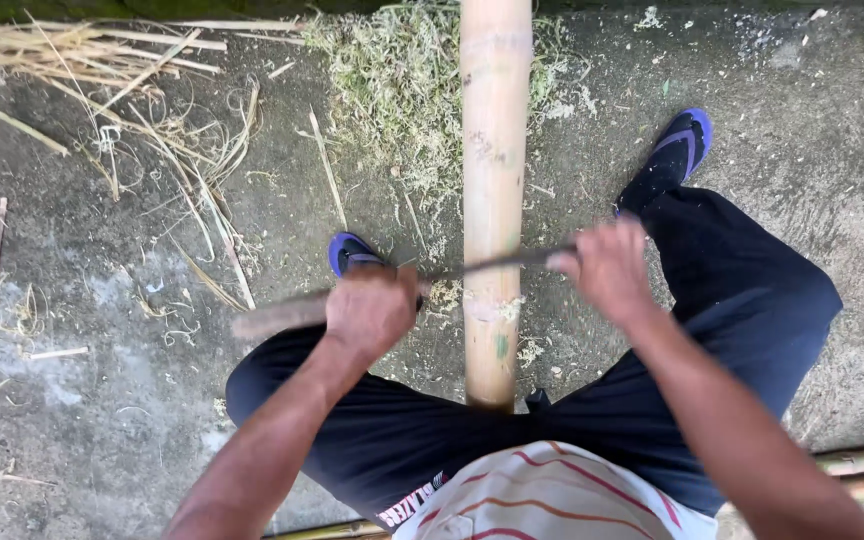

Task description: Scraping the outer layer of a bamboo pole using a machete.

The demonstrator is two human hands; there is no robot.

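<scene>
Both hands, left hand (370, 308) and right hand (607, 268), each close a grip on a blade (497, 262) laid across a bamboo pole (493, 200); shavings (402, 90) litter the floor (82, 420).

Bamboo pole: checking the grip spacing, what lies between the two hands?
In the head view, the bamboo pole stands between left hand and right hand, crossed by the blade both hold.

No packages, labels, signs or screens in view.

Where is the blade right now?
The blade lies crosswise on the bamboo pole, mid-frame, gripped between the left hand and right hand.
</scene>
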